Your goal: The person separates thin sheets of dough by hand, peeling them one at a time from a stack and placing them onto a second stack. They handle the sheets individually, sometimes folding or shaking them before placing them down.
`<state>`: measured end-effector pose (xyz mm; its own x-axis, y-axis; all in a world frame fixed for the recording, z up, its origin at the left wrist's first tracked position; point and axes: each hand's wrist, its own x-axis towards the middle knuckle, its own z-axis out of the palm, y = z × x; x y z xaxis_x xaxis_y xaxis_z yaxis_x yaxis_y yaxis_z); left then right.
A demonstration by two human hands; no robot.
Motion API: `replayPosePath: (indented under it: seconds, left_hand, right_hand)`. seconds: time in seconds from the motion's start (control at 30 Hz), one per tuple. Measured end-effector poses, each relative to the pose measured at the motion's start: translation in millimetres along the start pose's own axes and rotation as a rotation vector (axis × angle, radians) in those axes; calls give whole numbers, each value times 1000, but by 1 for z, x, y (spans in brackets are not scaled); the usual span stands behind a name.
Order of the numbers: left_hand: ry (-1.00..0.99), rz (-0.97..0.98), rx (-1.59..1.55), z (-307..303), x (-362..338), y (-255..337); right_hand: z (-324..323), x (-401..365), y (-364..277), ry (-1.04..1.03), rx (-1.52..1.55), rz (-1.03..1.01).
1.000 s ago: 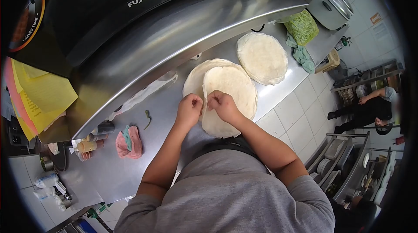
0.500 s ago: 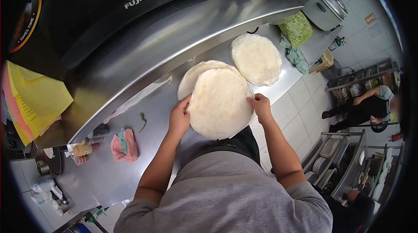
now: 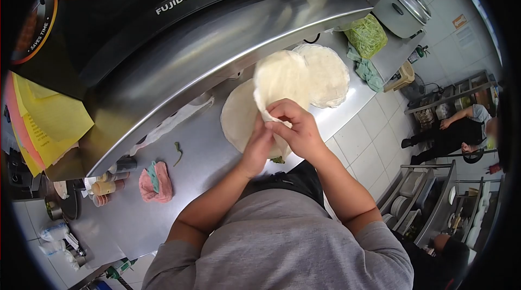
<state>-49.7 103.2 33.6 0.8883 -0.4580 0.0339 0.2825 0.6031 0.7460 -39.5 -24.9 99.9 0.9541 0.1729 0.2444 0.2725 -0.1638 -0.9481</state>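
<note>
A round flatbread (image 3: pixel 279 78) is lifted in front of me, its near edge bunched and folded between my hands. My left hand (image 3: pixel 259 146) grips that gathered edge from below, fingers closed. Right beside it, my right hand (image 3: pixel 296 130) pinches the fold with thumb and fingers. Under the raised bread, another pale flatbread (image 3: pixel 237 119) lies flat on the steel table (image 3: pixel 190 192). A round flatbread pile (image 3: pixel 330 78) rests behind to the right, partly covered by the one I hold. A bit of green (image 3: pixel 278 160) shows below my hands.
A steel-fronted oven (image 3: pixel 233 40) overhangs the table's back. To the left are a pink cloth (image 3: pixel 154 181), a green chili (image 3: pixel 177 153) and sauce bottles (image 3: pixel 106 187). Bagged shredded greens (image 3: pixel 367 36) and a green cloth (image 3: pixel 369 73) sit right. A person (image 3: pixel 456 127) is by the far shelves.
Both hands have come together from the sides of the flatbread to its near edge. The bread, flat and round before, is now tilted up and bunched at that edge.
</note>
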Motion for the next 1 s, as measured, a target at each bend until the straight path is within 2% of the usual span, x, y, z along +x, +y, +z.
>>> replayPosePath:
  seconds: [0.03,0.07,0.13,0.17,0.2,0.27,0.3,0.33,0.4,0.47,0.53,0.57,0.6,0.67,0.7,0.73,0.8,0.87,0.93,0.97,1.0]
  left_hand:
    - [39,11,-58,-5,3,3]
    - [42,15,-56,-15,2,1]
    - [151,22,139,-40,-4,-9]
    - [195,72,365,-50,-10,-17]
    - [204,73,365,-49,-12,-14]
    - [127,227,1003,-47,-19,-8]
    - [93,246,1034,-54,-17,-5]
    - [89,246,1034,-58,-14,-2]
    - [219,-79,547,-59,-7,5]
    - [221,-20,478,-54,1,14]
    - [252,343,1393,-47,11,36]
    - [284,460,1630,-42,16,52]
    - [295,460,1630,-51,22,57]
    - [-43,569,1517,-68,27,58]
    - [-9,46,1255,-50,20,62]
    - [-20,46,1253,-42,17,52]
    - [32,-139,525,-35,12,25]
    - [8,-107,552,-40,9,6]
    - [167,-205,316,-42,1,3]
    - [203,-256,190,-47,-3,3]
    - [216,-255,189,-57,-8,2]
  right_hand:
    - [0,0,15,-58,14,88]
    - [2,-2,27,-62,16,85]
    - [8,-9,53,-155,339,363]
    - [9,-14,72,-151,328,383]
    - [14,-16,68,-159,330,386]
    - [24,-22,62,-41,155,309]
    - [24,-21,61,-109,20,361]
    - [25,-21,59,-105,20,361]
    - [31,-23,51,-90,-147,348]
    - [35,-28,55,-37,-223,311]
    - [26,-27,56,-103,-442,209]
    - [11,-25,47,-52,-478,142]
    - [-7,-18,28,-45,-477,207]
    - [-33,-2,-18,75,-753,76]
    - [-42,10,-38,110,-911,-77]
    - [-46,19,-53,104,-1051,-102]
    - [-40,37,-52,131,-1123,-234]
    - [-31,51,-22,-5,-1153,-372]
    - [-8,53,13,-44,-944,-534]
    - [3,49,27,-59,-895,-523]
    - [15,41,37,-67,-885,-524]
